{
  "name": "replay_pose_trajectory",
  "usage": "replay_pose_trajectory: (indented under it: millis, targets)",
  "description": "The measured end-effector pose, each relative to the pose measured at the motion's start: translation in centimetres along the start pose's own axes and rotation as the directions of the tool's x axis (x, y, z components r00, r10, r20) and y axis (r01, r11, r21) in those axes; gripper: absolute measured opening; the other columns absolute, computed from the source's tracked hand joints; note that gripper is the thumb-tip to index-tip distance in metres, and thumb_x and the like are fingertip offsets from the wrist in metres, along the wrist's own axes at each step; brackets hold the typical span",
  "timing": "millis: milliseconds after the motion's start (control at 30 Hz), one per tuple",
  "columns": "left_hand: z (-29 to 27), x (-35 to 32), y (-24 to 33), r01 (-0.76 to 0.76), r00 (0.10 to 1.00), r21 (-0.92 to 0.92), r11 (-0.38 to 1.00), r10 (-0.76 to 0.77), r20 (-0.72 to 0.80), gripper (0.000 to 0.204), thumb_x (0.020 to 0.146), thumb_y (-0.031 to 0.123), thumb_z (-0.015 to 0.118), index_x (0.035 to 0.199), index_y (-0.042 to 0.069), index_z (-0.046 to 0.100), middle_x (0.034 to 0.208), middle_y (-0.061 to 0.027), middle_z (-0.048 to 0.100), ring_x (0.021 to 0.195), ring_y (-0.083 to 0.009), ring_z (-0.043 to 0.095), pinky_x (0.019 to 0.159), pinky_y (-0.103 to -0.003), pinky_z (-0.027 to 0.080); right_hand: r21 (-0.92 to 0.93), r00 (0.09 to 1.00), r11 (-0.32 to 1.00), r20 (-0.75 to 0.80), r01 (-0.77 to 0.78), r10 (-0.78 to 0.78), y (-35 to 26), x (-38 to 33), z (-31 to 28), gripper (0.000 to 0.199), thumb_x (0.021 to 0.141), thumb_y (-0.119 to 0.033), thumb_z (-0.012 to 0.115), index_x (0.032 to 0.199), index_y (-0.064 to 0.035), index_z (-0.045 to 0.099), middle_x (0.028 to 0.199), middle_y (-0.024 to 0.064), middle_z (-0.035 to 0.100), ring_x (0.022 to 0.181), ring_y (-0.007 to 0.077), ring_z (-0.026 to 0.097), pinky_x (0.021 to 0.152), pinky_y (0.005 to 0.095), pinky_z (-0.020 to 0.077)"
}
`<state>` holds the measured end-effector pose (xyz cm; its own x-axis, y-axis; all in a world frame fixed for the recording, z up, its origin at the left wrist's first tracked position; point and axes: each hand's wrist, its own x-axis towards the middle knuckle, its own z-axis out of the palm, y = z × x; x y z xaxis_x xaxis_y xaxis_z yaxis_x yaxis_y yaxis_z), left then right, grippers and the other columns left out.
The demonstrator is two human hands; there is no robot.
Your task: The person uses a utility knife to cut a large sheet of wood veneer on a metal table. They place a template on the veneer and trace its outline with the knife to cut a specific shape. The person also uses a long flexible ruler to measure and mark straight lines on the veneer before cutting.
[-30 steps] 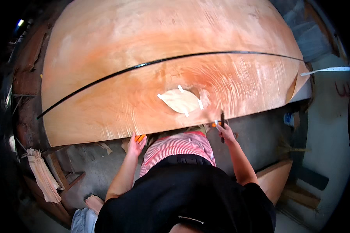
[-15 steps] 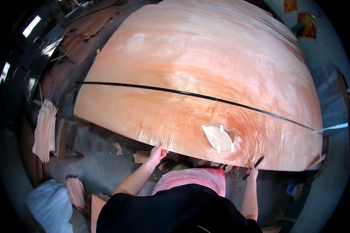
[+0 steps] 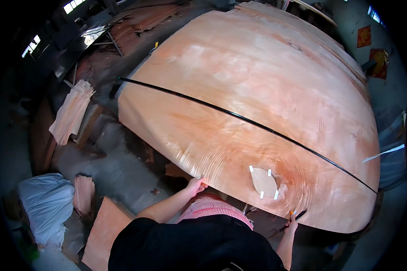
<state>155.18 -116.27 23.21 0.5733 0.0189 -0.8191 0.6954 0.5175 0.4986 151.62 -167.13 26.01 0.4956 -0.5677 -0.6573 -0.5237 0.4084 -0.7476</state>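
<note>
A large sheet of thin reddish wood veneer (image 3: 203, 149) spreads out in front of me, rippled near its front edge. My left hand (image 3: 196, 186) is closed at that edge, pinching the veneer, with a small orange bit showing at the fingertips. Further right, my right hand (image 3: 292, 222) grips a slim black tool (image 3: 301, 214) at the same edge; another orange bit shows by its fingers. Between the hands, a pale leaf-shaped veneer patch (image 3: 264, 182) lies on the sheet, held by small white tape strips. What the black tool is, I cannot make out.
A long thin black rod (image 3: 239, 117) crosses the sheet from left to right. Veneer strips (image 3: 71, 113) stand at the left, above a pale blue plastic bag (image 3: 46, 203) and a veneer piece (image 3: 103, 230). A wall with red papers (image 3: 364, 36) rises at the right.
My view has turned, so the sheet and the rod slant more steeply down to the right. Both hands keep their holds at the veneer's front edge.
</note>
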Motion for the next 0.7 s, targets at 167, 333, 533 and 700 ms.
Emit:
replay_pose_trajectory:
  millis: [167, 333, 533, 700]
  targets:
    - [-0.6, -2.6, -1.1, 0.104, 0.978, 0.186, 0.977, -0.135, 0.160, 0.044, 0.085, 0.044, 0.034, 0.103, 0.008, 0.049, 0.091, -0.0099, 0.059, 0.063, -0.0119, 0.057, 0.053, -0.022, 0.045, 0.175, 1.000, 0.984, 0.012, 0.009, -0.011, 2.3, 3.1, -1.8, 0.017, 0.080, -0.019, 0.052, 0.091, -0.0066, 0.050, 0.064, -0.0002, 0.050, 0.039, 0.0048, 0.030, 0.033, 0.0174, 0.0238]
    - [-4.3, -7.6, -0.3, 0.106, 0.973, 0.037, 0.994, -0.111, 0.201, 0.048, 0.082, 0.047, 0.039, 0.100, 0.004, 0.049, 0.089, -0.0122, 0.059, 0.068, -0.0166, 0.059, 0.049, -0.022, 0.047, 0.129, 0.967, 0.977, 0.214, -0.168, 0.138, 4.0, 0.4, 2.3, 0.020, 0.083, -0.019, 0.044, 0.098, -0.0080, 0.051, 0.083, 0.0025, 0.058, 0.039, 0.0043, 0.029, 0.034, 0.0172, 0.0222]
    - [-8.5, -1.1, 6.7, -0.018, 0.995, -0.195, 0.981, 0.037, 0.095, 0.048, 0.082, 0.047, 0.039, 0.103, 0.004, 0.048, 0.095, -0.0140, 0.057, 0.074, -0.0171, 0.058, 0.060, -0.026, 0.047, -0.011, 0.712, 0.982, 0.687, -0.189, 0.145, 5.8, -5.1, 28.5, 0.019, 0.078, -0.020, 0.056, 0.093, -0.0087, 0.052, 0.073, -0.0030, 0.053, 0.048, 0.0046, 0.040, 0.036, 0.0154, 0.0282]
    - [-12.4, 2.2, 10.5, 0.040, 0.973, -0.265, 0.963, 0.024, 0.232, 0.046, 0.083, 0.044, 0.039, 0.104, 0.005, 0.048, 0.095, -0.0126, 0.057, 0.075, -0.0160, 0.057, 0.061, -0.024, 0.046, -0.094, 0.645, 0.994, 0.756, -0.063, 0.112, 5.3, -9.9, 44.5, 0.021, 0.083, -0.020, 0.048, 0.095, -0.0035, 0.049, 0.071, 0.0068, 0.054, 0.048, 0.0071, 0.041, 0.036, 0.0167, 0.0309]
